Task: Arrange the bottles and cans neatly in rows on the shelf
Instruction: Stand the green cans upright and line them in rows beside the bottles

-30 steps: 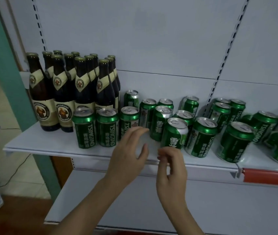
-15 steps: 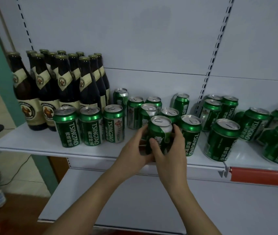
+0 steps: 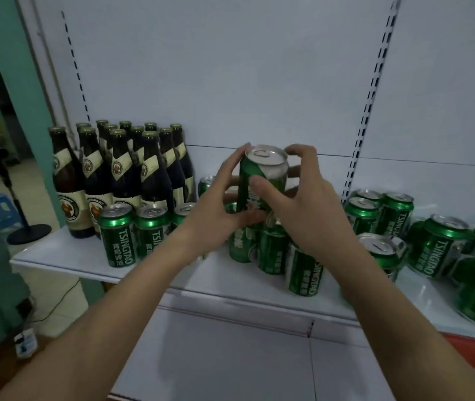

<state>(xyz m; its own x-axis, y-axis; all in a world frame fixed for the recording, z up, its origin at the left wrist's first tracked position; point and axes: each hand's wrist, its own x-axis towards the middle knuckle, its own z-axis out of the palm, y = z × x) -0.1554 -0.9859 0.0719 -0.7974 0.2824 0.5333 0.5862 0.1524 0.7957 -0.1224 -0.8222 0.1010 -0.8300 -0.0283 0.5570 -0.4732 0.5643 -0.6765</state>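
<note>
Can lifted btwn both hands, L grip & R grip grasping it

bottles stand left of cans on shelf.

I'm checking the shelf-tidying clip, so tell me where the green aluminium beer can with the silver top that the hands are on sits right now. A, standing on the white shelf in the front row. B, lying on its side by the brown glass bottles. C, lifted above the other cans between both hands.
C: the green aluminium beer can is raised above the shelf cans, with the left hand and right hand on either side.
</note>
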